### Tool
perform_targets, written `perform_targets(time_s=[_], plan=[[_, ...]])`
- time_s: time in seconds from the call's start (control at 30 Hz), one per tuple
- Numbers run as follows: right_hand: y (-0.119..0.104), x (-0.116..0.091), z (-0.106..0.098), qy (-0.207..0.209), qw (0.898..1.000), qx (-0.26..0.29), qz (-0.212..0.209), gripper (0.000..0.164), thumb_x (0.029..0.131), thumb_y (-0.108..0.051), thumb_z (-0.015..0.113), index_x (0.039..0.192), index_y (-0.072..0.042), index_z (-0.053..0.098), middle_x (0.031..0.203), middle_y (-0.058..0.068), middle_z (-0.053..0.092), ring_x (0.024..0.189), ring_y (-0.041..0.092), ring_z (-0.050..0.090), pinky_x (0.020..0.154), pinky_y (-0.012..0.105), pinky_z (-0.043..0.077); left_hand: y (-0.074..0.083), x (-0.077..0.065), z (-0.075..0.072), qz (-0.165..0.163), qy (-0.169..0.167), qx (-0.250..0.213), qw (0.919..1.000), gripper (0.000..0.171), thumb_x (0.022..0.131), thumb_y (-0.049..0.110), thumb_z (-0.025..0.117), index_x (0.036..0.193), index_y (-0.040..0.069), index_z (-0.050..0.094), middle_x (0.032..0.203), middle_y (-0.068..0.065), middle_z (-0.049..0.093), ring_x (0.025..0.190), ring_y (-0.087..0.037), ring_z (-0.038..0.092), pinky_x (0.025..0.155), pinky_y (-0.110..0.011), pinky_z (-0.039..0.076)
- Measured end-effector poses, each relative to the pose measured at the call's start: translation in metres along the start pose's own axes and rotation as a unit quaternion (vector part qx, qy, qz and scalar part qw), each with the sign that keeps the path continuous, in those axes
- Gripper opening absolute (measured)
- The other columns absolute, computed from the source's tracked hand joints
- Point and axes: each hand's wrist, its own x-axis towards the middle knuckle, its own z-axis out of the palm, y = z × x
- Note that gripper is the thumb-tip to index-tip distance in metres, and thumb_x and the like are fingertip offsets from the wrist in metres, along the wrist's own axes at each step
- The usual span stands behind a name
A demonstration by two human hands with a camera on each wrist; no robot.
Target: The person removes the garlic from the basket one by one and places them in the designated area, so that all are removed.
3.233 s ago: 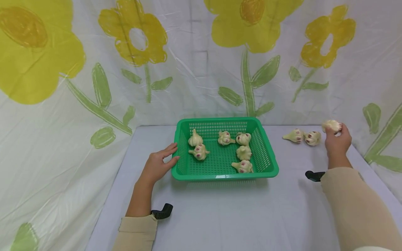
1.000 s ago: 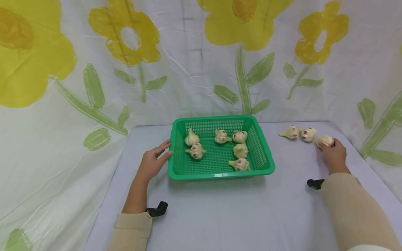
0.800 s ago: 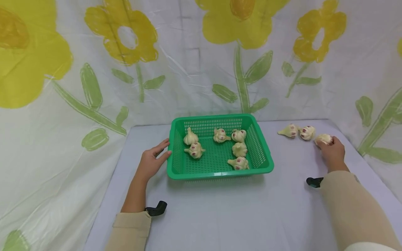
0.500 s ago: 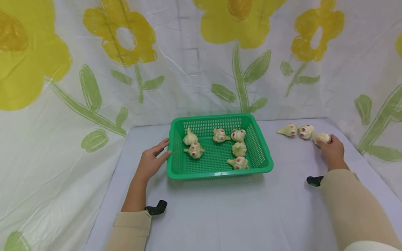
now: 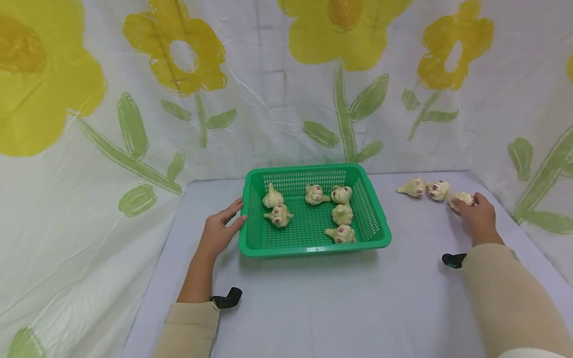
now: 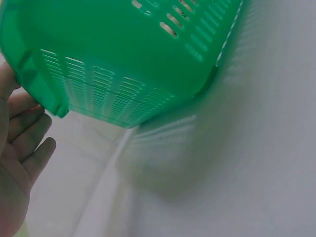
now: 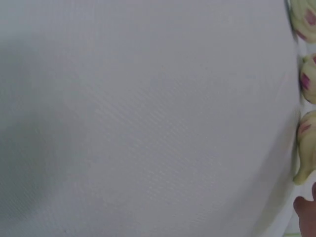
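A green plastic basket point(image 5: 313, 250) holds several garlic bulbs point(image 5: 342, 215), some along its right side and two point(image 5: 279, 216) at the left. My left hand point(image 5: 218, 232) touches the basket's left rim with fingers extended; the left wrist view shows the fingers point(image 6: 32, 138) loose beside the rim. At the far right of the table, three garlic bulbs lie in a row. My right hand point(image 5: 480, 215) is at the rightmost garlic bulb point(image 5: 461, 201), fingers parted around its near side. In the right wrist view, the fingertips point(image 7: 302, 205) sit just apart from that bulb's stalk point(image 7: 302, 175).
Left of the rightmost bulb lie another garlic bulb point(image 5: 438, 190) and one with a long stalk point(image 5: 413, 188). A white cloth covers the table point(image 5: 340, 303). Behind it hangs a white curtain point(image 5: 268, 119) with painted yellow flowers. A black wrist mount point(image 5: 227, 298) juts from the left sleeve.
The right hand has lowered the third garlic bulb to the table beside the other two, then drawn slightly back from it. The left hand stays at the basket rim.
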Motion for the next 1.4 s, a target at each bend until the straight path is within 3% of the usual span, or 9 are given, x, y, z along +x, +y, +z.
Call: perform_targets(time_s=[0.23,0.47,0.63,0.73,0.8,0.87,1.03,1.13,1.4], plan=[[-0.02,-0.005,-0.01,0.031,0.999,0.006,-0.03,0.091,0.097,-0.057,0.041,0.156,-0.005,-0.003,0.164,0.018,-0.002,0.15,0.043,-0.002,0.121,0.059,0.009,0.008,0.0,0.0,-0.024,-0.008,-0.009,0.9996,0.048,0.096,0.023,0.066,0.14,0.005,0.054,0.149,0.0,0.048,0.14,-0.022,0.043,0.112,-0.042,0.04],[-0.062,-0.009,-0.016,0.055,0.994,-0.008,-0.092,0.088,0.095,-0.061,0.042,0.159,-0.011,0.006,0.165,0.015,0.003,0.151,0.04,-0.001,0.121,0.061,0.009,0.003,-0.001,0.001,-0.022,-0.004,-0.018,0.9996,0.051,0.095,0.033,0.067,0.14,0.012,0.055,0.147,0.008,0.049,0.138,-0.018,0.045,0.112,-0.04,0.041],[-0.103,-0.015,-0.008,0.024,0.989,-0.035,-0.144,0.086,0.095,-0.064,0.041,0.159,-0.014,0.014,0.165,0.012,0.01,0.152,0.038,0.001,0.119,0.063,0.012,0.003,0.0,0.002,-0.017,0.001,-0.013,0.9998,0.051,0.095,0.037,0.065,0.14,0.015,0.055,0.147,0.01,0.049,0.137,-0.02,0.047,0.112,-0.041,0.041],[-0.131,-0.021,-0.002,-0.019,0.98,-0.083,-0.182,0.084,0.096,-0.064,0.041,0.158,-0.012,0.019,0.163,0.017,0.018,0.149,0.044,0.011,0.115,0.067,0.019,0.002,0.0,0.002,-0.015,0.004,-0.017,0.9997,0.05,0.095,0.036,0.066,0.14,0.014,0.056,0.147,0.01,0.049,0.137,-0.02,0.047,0.112,-0.041,0.041],[-0.15,-0.024,0.002,-0.064,0.968,-0.136,-0.202,0.085,0.096,-0.065,0.042,0.157,-0.009,0.021,0.16,0.022,0.024,0.145,0.048,0.018,0.112,0.069,0.023,0.002,0.0,0.002,-0.015,0.006,-0.02,0.9997,0.05,0.095,0.036,0.066,0.139,0.013,0.056,0.146,0.01,0.05,0.137,-0.019,0.047,0.112,-0.04,0.041],[-0.167,-0.027,0.006,-0.113,0.945,-0.205,-0.227,0.086,0.096,-0.065,0.043,0.155,-0.005,0.027,0.155,0.028,0.029,0.141,0.052,0.024,0.108,0.071,0.026,0.002,0.0,0.003,-0.017,0.006,-0.021,0.9996,0.051,0.095,0.036,0.066,0.139,0.012,0.057,0.146,0.009,0.05,0.137,-0.018,0.047,0.112,-0.038,0.042],[-0.208,-0.039,0.021,-0.221,0.864,-0.342,-0.296,0.077,0.095,-0.057,0.054,0.143,0.003,0.046,0.144,0.031,0.045,0.133,0.051,0.037,0.104,0.07,0.034,0.002,0.0,0.002,-0.027,0.006,-0.021,0.9994,0.053,0.095,0.037,0.066,0.139,0.01,0.056,0.146,0.009,0.05,0.136,-0.016,0.047,0.112,-0.037,0.042],[-0.23,-0.052,0.03,-0.256,0.832,-0.375,-0.319,0.071,0.094,-0.05,0.062,0.138,0.004,0.052,0.138,0.029,0.053,0.127,0.047,0.047,0.101,0.066,0.041,0.002,0.0,0.002,-0.028,0.005,-0.022,0.9994,0.053,0.095,0.037,0.066,0.139,0.01,0.056,0.147,0.008,0.05,0.137,-0.017,0.047,0.112,-0.037,0.042],[-0.275,-0.084,0.058,-0.306,0.797,-0.405,-0.328,0.064,0.091,-0.035,0.071,0.138,0.004,0.052,0.135,0.026,0.057,0.123,0.043,0.054,0.099,0.058,0.048,0.003,0.003,0.001,-0.018,0.002,-0.02,0.9996,0.054,0.095,0.036,0.066,0.139,0.008,0.055,0.147,0.006,0.05,0.136,-0.017,0.047,0.111,-0.037,0.042]])
